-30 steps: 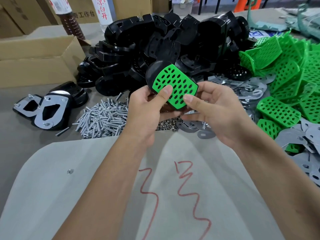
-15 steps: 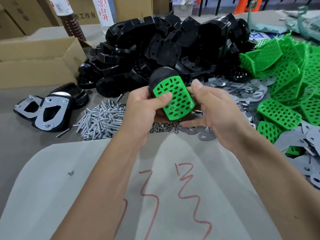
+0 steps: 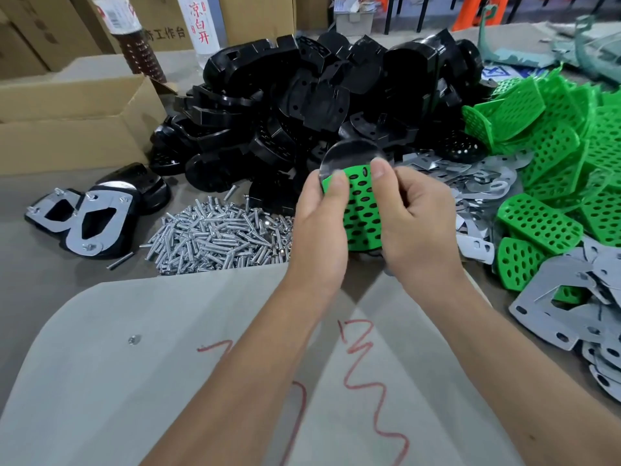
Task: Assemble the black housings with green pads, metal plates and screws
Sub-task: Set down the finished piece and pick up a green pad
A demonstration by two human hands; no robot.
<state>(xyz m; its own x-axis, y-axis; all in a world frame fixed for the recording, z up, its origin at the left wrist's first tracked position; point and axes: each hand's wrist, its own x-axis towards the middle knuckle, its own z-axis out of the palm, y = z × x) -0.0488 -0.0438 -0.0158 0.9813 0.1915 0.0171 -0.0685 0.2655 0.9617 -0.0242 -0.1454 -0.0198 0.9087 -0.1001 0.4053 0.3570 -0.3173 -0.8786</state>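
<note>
Hands are meeting above the table's middle, both gripping one housing (image 3: 349, 155) with a green pad (image 3: 363, 210) lying on its face. The left hand (image 3: 319, 223) is curling round the left edge, its thumb pressing on the pad's upper left corner. The right hand (image 3: 416, 216) is wrapping the right edge, its thumb pressing on the pad's top beside the left thumb. Only the housing's rounded black top is showing above the thumbs, and it is blurred. The pad is standing nearly upright, holes facing the camera.

Behind the hands a heap of black housings (image 3: 302, 105) is filling the table's far middle. Loose pads (image 3: 564, 156) are piling up at the right, some lying on a spread of metal plates (image 3: 470, 183) that is running along the right side toward the near edge. Screws (image 3: 215, 233) are lying in a pile just left of the left hand. Two finished units (image 3: 90, 220), plates up with screws showing, are sitting further left, touching each other. A cardboard box (image 3: 67, 122) is standing open at the far left. A grey sheet (image 3: 168, 381) with red marks is covering the near table under the forearms, with a single nut (image 3: 134, 339) resting on it at the left.
</note>
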